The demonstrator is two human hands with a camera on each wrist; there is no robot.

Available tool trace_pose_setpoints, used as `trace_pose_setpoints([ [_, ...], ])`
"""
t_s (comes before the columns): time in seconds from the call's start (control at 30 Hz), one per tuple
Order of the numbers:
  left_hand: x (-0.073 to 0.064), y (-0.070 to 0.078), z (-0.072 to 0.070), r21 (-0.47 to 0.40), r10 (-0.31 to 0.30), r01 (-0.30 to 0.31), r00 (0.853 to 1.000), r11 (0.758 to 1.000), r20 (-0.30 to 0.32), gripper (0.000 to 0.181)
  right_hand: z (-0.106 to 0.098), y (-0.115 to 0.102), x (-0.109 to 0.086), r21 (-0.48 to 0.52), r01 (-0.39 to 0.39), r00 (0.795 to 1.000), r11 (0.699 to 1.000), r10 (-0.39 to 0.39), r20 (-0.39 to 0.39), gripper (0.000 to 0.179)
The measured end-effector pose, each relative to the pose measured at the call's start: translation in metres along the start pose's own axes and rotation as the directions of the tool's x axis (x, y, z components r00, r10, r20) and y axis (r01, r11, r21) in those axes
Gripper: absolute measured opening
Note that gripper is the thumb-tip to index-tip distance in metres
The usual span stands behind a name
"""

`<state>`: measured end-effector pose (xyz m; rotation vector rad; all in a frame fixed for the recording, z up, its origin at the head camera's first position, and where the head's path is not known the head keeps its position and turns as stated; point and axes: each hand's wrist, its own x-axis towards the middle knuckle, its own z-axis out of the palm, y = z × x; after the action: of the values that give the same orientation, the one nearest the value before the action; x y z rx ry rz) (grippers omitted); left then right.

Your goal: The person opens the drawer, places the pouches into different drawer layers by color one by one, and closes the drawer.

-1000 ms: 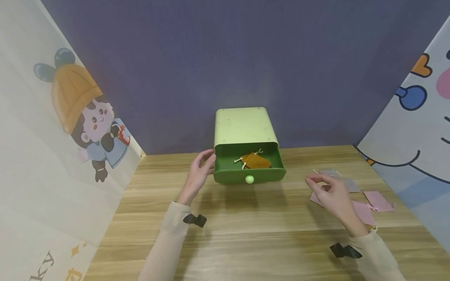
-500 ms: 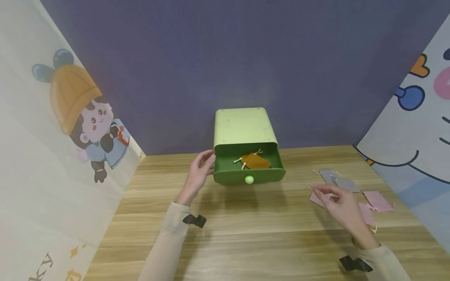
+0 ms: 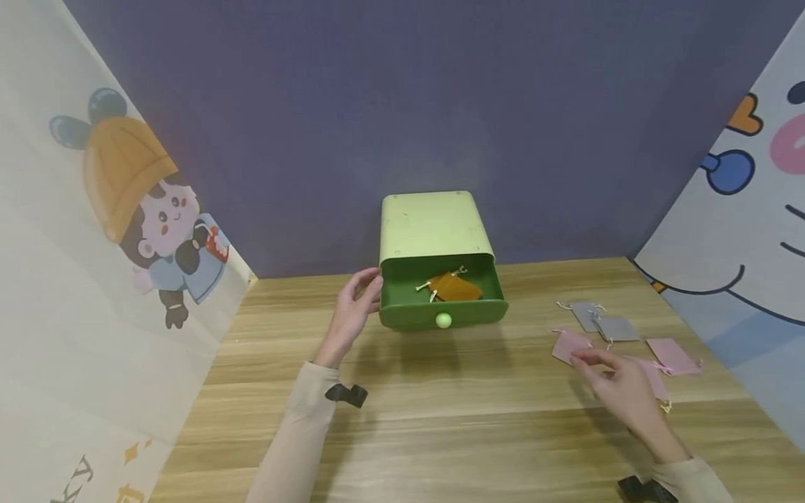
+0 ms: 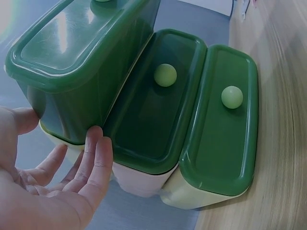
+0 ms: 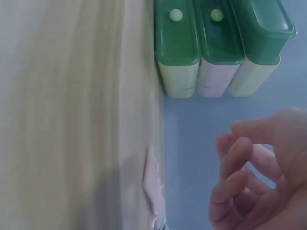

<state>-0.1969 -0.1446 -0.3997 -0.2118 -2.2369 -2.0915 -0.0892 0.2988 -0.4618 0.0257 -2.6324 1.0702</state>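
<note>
A stacked drawer cabinet [image 3: 434, 223] stands against the back wall, its green top drawer [image 3: 409, 316] pulled out. Brown drawstring pouches [image 3: 458, 288] lie inside that drawer. My left hand [image 3: 352, 314] is at the drawer's left side, fingers extended; in the left wrist view the fingertips [image 4: 98, 136] touch or nearly touch the green side. My right hand [image 3: 619, 391] hovers over the pink drawstring pouches, its fingers loosely bent with nothing visible between them. One pink pouch [image 3: 571, 345] lies just beyond its fingertips; another [image 3: 654, 377] is partly hidden behind the hand.
Two grey pouches [image 3: 618, 329] lie farther back on the wooden table [image 3: 440, 433], with a pink pouch [image 3: 674, 356] to their front right. Below the pulled-out drawer are two more green drawers [image 4: 156, 105], both pushed in. Printed walls flank the table.
My right hand has moved toward me and slightly right, uncovering the grey pouches and the left pink pouch. My left hand stays by the drawer.
</note>
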Motion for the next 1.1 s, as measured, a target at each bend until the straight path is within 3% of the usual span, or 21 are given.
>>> trace_pose_setpoints([
  [0.37,0.0,0.0,0.0,-0.001,0.0,0.0,1.0,1.0,-0.012,0.048,-0.006,0.023,-0.01,-0.066,0.051,0.997,0.997,-0.054,-0.046,0.013],
  [0.53,0.001,-0.002,0.0,0.006,0.004,-0.004,1.0,1.0,-0.009,0.048,-0.011,0.036,-0.017,-0.066,0.029,1.0,0.997,-0.029,-0.006,0.011],
  [0.73,0.001,-0.001,0.001,-0.008,0.001,-0.002,1.0,1.0,-0.009,0.048,-0.023,0.048,-0.019,-0.19,-0.032,0.997,0.981,0.046,0.068,0.019],
  [0.93,-0.001,0.001,0.001,-0.002,0.001,-0.001,1.0,1.0,-0.008,0.048,-0.034,0.056,-0.019,-0.266,-0.137,0.959,0.954,0.196,0.207,0.041],
  [1.1,-0.001,0.001,0.002,0.002,0.006,-0.006,1.0,1.0,-0.007,0.048,-0.038,0.061,-0.017,-0.295,-0.193,0.923,0.936,0.275,0.268,0.05],
])
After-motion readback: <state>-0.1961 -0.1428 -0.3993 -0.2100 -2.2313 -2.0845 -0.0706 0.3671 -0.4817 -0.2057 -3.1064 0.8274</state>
